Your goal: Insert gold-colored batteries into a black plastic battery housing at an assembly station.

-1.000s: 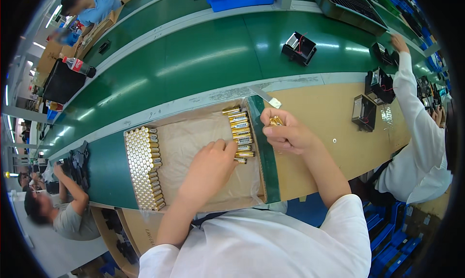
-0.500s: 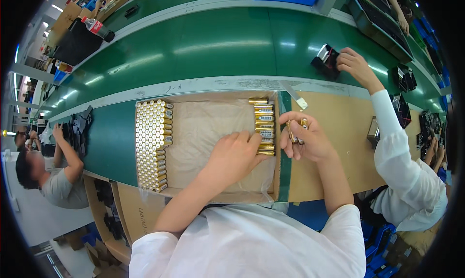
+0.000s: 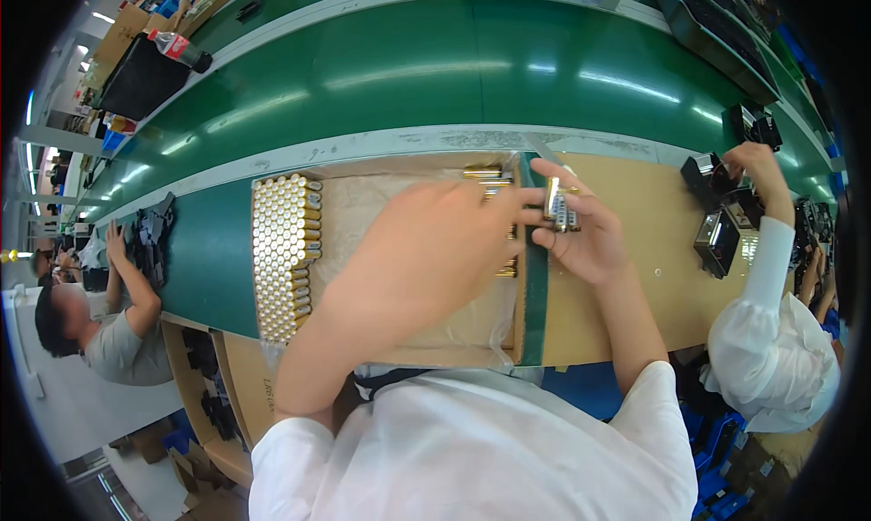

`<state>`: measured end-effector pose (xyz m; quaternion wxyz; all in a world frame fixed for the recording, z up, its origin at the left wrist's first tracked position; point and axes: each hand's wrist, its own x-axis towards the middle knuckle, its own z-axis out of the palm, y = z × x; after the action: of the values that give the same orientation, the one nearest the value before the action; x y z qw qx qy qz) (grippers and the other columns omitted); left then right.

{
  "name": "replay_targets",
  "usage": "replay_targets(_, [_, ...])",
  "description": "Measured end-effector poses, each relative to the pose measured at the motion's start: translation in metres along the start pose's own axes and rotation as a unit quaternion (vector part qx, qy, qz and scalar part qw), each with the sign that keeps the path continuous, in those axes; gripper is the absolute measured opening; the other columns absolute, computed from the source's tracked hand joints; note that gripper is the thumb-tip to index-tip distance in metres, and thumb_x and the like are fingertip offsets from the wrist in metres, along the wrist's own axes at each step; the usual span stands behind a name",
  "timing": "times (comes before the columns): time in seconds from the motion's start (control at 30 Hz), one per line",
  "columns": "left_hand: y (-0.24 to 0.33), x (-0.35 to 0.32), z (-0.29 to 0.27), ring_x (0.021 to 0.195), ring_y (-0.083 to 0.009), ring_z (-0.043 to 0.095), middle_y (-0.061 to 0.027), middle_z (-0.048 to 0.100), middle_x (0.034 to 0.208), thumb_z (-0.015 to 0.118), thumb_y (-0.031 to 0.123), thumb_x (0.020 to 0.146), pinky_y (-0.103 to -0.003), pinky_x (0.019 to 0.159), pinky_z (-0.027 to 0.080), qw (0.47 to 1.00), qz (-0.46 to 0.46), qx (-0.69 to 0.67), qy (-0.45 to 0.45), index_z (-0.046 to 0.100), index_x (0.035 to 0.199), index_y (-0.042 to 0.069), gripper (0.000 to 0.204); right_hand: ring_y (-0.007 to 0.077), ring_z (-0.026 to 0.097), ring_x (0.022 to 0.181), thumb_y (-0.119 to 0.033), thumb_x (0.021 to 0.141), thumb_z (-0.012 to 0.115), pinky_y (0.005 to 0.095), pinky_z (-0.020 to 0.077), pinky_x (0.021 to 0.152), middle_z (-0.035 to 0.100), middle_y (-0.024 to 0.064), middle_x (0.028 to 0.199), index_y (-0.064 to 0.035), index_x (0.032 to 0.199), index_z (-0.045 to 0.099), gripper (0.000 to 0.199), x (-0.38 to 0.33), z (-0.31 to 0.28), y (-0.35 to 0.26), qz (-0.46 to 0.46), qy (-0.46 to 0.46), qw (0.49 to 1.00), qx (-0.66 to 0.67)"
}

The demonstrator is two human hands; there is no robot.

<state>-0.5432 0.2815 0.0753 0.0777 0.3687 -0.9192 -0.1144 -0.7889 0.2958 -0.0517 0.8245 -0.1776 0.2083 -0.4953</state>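
Observation:
Several gold-and-silver AA batteries (image 3: 557,205) stand bunched in my right hand (image 3: 594,240), its fingers curled round them beyond the box's right wall. My left hand (image 3: 445,235), slightly blurred, reaches across above the box with its fingertips closed against the same batteries. Its thumb is hidden. The open cardboard box (image 3: 390,353) has a clear plastic liner. A tight block of batteries (image 3: 286,240) stands on end along its left side. More batteries (image 3: 488,173) lie in a column at its right side, mostly covered by my left hand.
A tan board (image 3: 626,294) covers the bench on the right. A co-worker's hand (image 3: 758,167) handles black box-like parts (image 3: 712,181) there. Beyond the bench edge runs a green belt (image 3: 408,77). Dark parts (image 3: 152,240) lie left, near another person (image 3: 113,331).
My left hand has lifted from the battery column and moved up and right to my right hand. The column looks shorter. The co-worker's hand has drawn back to the right with a black part.

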Motion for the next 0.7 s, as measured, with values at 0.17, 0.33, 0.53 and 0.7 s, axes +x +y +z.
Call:
replay_targets(0.17, [0.031, 0.077, -0.003, 0.083, -0.0254, 0.067, -0.0118, 0.072, 0.099, 0.08, 0.013, 0.08, -0.037, 0.077, 0.053, 0.995, 0.029, 0.097, -0.02, 0.073, 0.101, 0.006, 0.023, 0.0296, 0.07, 0.12, -0.014, 0.106, 0.052, 0.0389, 0.0611, 0.093, 0.068, 0.0185, 0.133, -0.0086, 0.144, 0.056, 0.039, 0.0, -0.022, 0.003, -0.047, 0.03, 0.993, 0.101])
replay_targets(0.33, [0.057, 0.122, 0.016, 0.101, -0.0266, 0.054, -0.0142, 0.073, 0.111, 0.084, 0.014, 0.075, -0.036, 0.089, 0.042, 0.974, 0.033, 0.164, -0.154, 0.075, 0.104, 0.007, 0.031, 0.0258, 0.067, 0.123, -0.007, 0.103, 0.05, 0.0395, 0.057, 0.098, 0.067, 0.0104, 0.137, -0.0165, 0.139, 0.059, 0.038, -0.006, -0.037, -0.01, -0.087, 0.023, 0.993, 0.073])
replay_targets(0.53, [0.042, 0.135, 0.062, 0.102, -0.0268, 0.053, -0.0146, 0.073, 0.109, 0.084, 0.015, 0.075, -0.037, 0.088, 0.042, 0.987, 0.036, 0.144, -0.061, 0.074, 0.104, 0.007, 0.032, 0.0262, 0.066, 0.123, -0.004, 0.099, 0.05, 0.0415, 0.0559, 0.1, 0.067, 0.0105, 0.137, -0.0159, 0.137, 0.06, 0.04, 0.004, -0.045, -0.008, -0.136, 0.11, 0.983, 0.054])
replay_targets(0.7, [-0.008, 0.166, 0.09, 0.1, -0.0325, 0.065, -0.013, 0.075, 0.105, 0.081, 0.018, 0.075, -0.043, 0.087, 0.053, 0.989, 0.136, -0.047, -0.041, 0.071, 0.103, 0.006, 0.032, 0.0268, 0.065, 0.127, -0.001, 0.097, 0.049, 0.0434, 0.0534, 0.105, 0.065, 0.0123, 0.142, -0.0121, 0.148, 0.054, 0.052, 0.017, -0.055, -0.015, -0.153, -0.013, 0.988, 0.009])
